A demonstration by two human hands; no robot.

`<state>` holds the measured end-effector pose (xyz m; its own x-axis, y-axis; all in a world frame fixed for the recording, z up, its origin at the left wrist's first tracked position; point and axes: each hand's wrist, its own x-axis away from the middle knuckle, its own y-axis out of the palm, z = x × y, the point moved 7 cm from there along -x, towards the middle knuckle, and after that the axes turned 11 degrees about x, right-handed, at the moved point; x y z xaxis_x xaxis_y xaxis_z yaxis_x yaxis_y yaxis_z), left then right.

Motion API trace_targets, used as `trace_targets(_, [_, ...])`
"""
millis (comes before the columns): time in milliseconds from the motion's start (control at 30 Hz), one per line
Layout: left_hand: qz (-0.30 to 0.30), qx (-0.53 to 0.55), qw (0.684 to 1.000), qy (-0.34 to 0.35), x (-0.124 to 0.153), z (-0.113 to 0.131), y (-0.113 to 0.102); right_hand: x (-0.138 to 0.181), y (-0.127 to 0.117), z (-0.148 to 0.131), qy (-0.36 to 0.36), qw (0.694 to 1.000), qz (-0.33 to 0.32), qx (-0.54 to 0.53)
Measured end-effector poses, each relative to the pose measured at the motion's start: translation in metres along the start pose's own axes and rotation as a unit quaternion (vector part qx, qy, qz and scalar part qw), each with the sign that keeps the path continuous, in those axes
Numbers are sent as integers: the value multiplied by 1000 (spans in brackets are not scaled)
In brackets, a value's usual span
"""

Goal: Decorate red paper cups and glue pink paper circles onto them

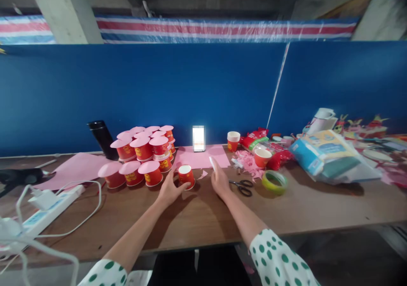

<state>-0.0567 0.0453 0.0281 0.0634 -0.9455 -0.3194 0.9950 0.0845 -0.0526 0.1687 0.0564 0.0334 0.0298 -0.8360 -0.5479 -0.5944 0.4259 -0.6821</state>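
A red paper cup (186, 179) stands upside down on the table, its white base facing up. My left hand (170, 189) is curled around its left side, thumb across the front. In my right hand (220, 182) is a slim white stick-shaped thing (212, 163), its tip pointing up and away; its kind is unclear. A small pink paper scrap (202, 174) lies between the hands. Beyond them, a pink paper sheet (187, 158) lies flat. To the left, several red cups topped with pink paper discs (149, 166) stand in rows, some stacked.
Black scissors (244, 187) and a yellow tape roll (274, 182) lie right of my right hand. Farther right are a red cup (262, 158) and a plastic-wrapped pack (330, 156). A lit phone (199, 139) stands behind. A power strip (52, 209) with cables occupies the left.
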Motion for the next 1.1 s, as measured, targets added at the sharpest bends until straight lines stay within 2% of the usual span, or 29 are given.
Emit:
trace_targets(133, [46, -90, 993, 68, -8, 16, 3, 1, 7, 1, 49, 995, -70, 45])
trace_targets(267, [63, -126, 987, 83, -17, 19, 8, 1, 5, -2, 53, 991, -86, 84])
trace_targets(467, [21, -53, 996, 68, -29, 6, 13, 1, 5, -1, 46, 990, -89, 101])
trace_targets(567, [-5, -71, 994, 88, -29, 12, 14, 1, 6, 1, 45, 990, -79, 108])
trace_targets(667, [17, -140, 978, 151, -12, 33, 15, 1, 5, 1, 40, 991, -66, 111])
trace_targets(733, [44, -175, 964, 194, 11, 48, 17, 3, 3, -1, 33, 992, -56, 113])
trace_targets(800, [35, -179, 959, 217, 38, 57, 24, 3, 0, -4, 28, 992, -47, 117])
trace_targets(967, [-95, -190, 964, 158, 94, 46, 45, -15, -16, -2, 61, 986, -28, 152])
trace_targets(1100, [-164, -196, 961, 107, 107, 31, 51, -44, -48, 25, 101, 976, -27, 192])
